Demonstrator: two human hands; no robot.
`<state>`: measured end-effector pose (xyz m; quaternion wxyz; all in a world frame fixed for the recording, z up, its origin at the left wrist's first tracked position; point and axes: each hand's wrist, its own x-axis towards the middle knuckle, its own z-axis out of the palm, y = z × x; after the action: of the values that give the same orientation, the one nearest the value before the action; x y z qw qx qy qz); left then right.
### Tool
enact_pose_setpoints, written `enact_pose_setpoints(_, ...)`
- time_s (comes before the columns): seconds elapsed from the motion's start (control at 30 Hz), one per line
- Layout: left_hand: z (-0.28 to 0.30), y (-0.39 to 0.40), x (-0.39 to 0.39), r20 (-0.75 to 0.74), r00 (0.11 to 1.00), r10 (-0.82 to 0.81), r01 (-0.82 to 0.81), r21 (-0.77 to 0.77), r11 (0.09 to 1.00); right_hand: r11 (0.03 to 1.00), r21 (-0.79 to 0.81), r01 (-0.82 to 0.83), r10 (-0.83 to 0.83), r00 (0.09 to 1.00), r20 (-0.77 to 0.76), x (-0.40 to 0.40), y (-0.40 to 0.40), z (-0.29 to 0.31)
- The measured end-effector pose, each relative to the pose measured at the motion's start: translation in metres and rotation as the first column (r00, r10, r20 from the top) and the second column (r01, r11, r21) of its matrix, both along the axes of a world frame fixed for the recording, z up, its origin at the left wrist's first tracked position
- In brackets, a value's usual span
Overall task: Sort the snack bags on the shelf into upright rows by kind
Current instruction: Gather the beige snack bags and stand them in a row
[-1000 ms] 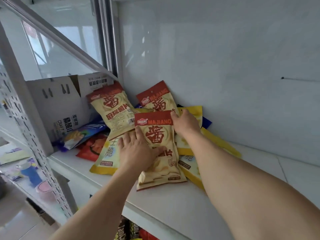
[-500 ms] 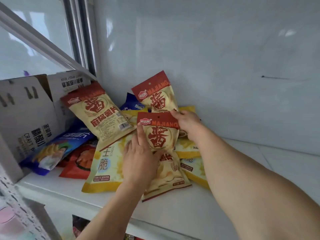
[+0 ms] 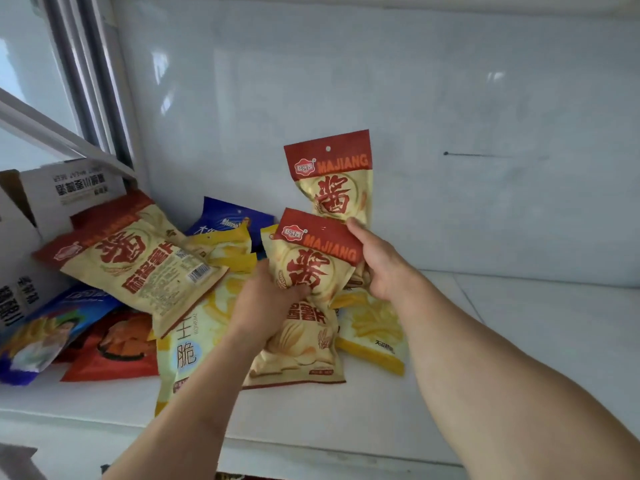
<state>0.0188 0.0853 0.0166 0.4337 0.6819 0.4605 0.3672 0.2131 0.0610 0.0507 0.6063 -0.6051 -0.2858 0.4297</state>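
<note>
A front MAJIANG bag, red-topped and cream, is held between both hands. My left hand grips its middle from the left and my right hand pinches its top right corner. Behind it a second MAJIANG bag stands upright near the back wall, its lower end hidden by my right hand. A third MAJIANG bag lies tilted on the pile at the left. Yellow bags, a blue bag, an orange-red bag and another blue bag lie flat in the heap.
The white shelf runs to the right of the pile under a white back wall. A white cardboard box stands at the far left against a window frame. The shelf's front edge runs below my forearms.
The front MAJIANG bag has been lifted off the pile, my left hand now curled round it. The second bag behind it has risen upright. The view has swung right.
</note>
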Motion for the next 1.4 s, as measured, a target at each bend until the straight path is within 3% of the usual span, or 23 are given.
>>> enact_pose_setpoints(0.3,-0.001,-0.006,0.026,0.120,0.977,-0.176,0.188,-0.095,0.977,0.991,0.017,0.134,-0.134,0.990,-0.044,0.035,-0.034,-0.006)
enact_pose_setpoints(0.43,-0.010,-0.014,0.039,0.188,0.961,-0.205,0.241,-0.196,0.951,0.973,0.002,0.230,-0.230,0.973,-0.027,0.065,-0.063,-0.020)
enact_pose_setpoints(0.7,-0.015,-0.054,0.091,0.305,0.893,-0.332,0.413,-0.256,0.874,0.920,0.015,0.392,-0.392,0.920,-0.027,0.127,-0.136,-0.042)
enact_pose_setpoints(1.17,-0.014,-0.185,0.261,0.394,0.845,-0.362,0.471,-0.228,0.852,0.887,0.069,0.456,-0.456,0.890,-0.017,0.280,-0.297,-0.045)
enact_pose_setpoints(1.4,-0.015,-0.224,0.331,0.404,0.835,-0.374,0.493,-0.247,0.834,0.879,0.090,0.468,-0.469,0.883,-0.020,0.342,-0.339,-0.049)
